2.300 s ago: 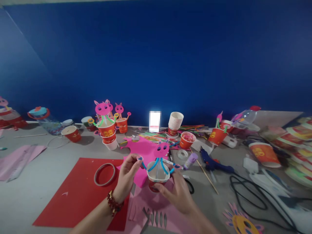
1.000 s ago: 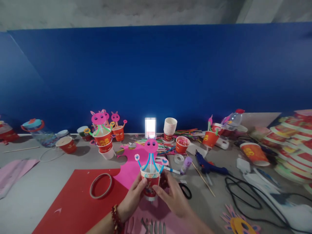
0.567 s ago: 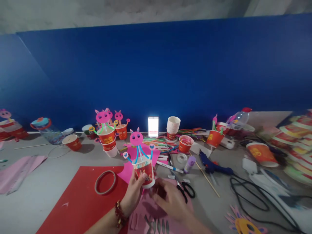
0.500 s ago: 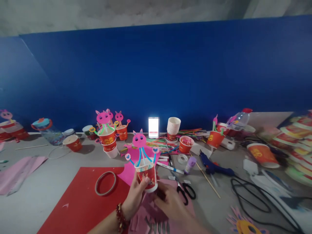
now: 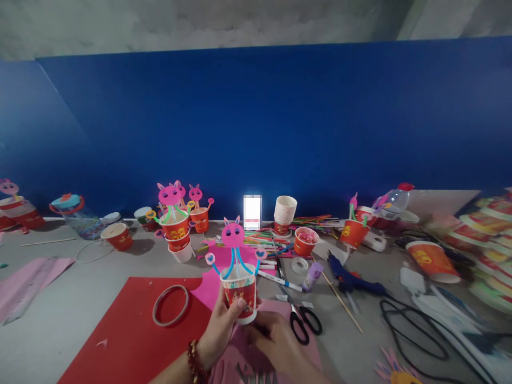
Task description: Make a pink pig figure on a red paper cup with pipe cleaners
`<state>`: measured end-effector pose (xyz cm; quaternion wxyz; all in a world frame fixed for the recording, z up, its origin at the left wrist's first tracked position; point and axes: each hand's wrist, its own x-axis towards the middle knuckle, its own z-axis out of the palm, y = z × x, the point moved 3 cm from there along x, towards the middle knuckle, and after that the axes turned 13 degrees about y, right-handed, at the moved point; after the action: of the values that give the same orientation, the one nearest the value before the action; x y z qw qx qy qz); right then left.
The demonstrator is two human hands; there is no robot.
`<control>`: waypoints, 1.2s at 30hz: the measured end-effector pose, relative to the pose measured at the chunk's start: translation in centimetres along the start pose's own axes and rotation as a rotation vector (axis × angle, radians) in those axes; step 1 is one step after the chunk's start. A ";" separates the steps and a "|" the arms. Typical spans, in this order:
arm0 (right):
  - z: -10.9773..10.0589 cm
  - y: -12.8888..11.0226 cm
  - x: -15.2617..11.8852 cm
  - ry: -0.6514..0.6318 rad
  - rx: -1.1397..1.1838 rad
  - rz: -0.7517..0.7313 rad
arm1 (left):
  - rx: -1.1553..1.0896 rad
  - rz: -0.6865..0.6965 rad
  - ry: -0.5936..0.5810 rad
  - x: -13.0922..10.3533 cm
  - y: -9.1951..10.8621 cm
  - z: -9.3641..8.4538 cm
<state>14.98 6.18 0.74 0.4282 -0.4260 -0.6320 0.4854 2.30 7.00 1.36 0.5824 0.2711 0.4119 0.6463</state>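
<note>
My left hand (image 5: pixel 221 326) is wrapped round a red and white paper cup (image 5: pixel 243 288), thumb across its front. A pink paper animal face (image 5: pixel 233 234) with ears rises out of the cup, and two blue arms with round paper hands spread over its rim. Just below and right of the cup's base is my right hand (image 5: pixel 276 338). Its fingers are curled together under the cup; whatever they pinch is hidden. Pink paper (image 5: pixel 308 354) with cut strips lies beneath both hands. Black-handled scissors (image 5: pixel 299 328) rest right of my right hand.
A red sheet (image 5: pixel 132 320) with a tape roll (image 5: pixel 154 309) on it lies left. Similar cup figures (image 5: pixel 179 234) stand behind. Farther right are a purple glue stick (image 5: pixel 313 276), a blue glue gun (image 5: pixel 352 280) with its black cord, and a wooden stick (image 5: pixel 344 306).
The cup sits slightly lower in view and its pink face has shifted a little right. My left hand keeps its hold, and my right hand stays curled beneath the base.
</note>
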 end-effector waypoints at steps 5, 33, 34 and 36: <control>0.1 -0.2 0.0 -0.013 -0.027 0.013 | 0.004 0.003 -0.012 0.2 -0.2 -0.3; -0.1 -0.8 -0.1 0.037 -0.033 -0.123 | 0.082 0.023 -0.031 0.1 0.4 0.0; -0.1 -0.7 -0.1 0.034 0.014 -0.124 | 0.088 0.025 -0.037 0.1 0.4 -0.1; 0.0 -0.4 -0.1 0.046 0.085 -0.103 | 0.099 0.045 -0.038 0.1 0.2 -0.3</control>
<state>14.99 6.05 1.10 0.4848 -0.3854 -0.6219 0.4792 1.98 7.02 1.39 0.5613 0.3211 0.4259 0.6328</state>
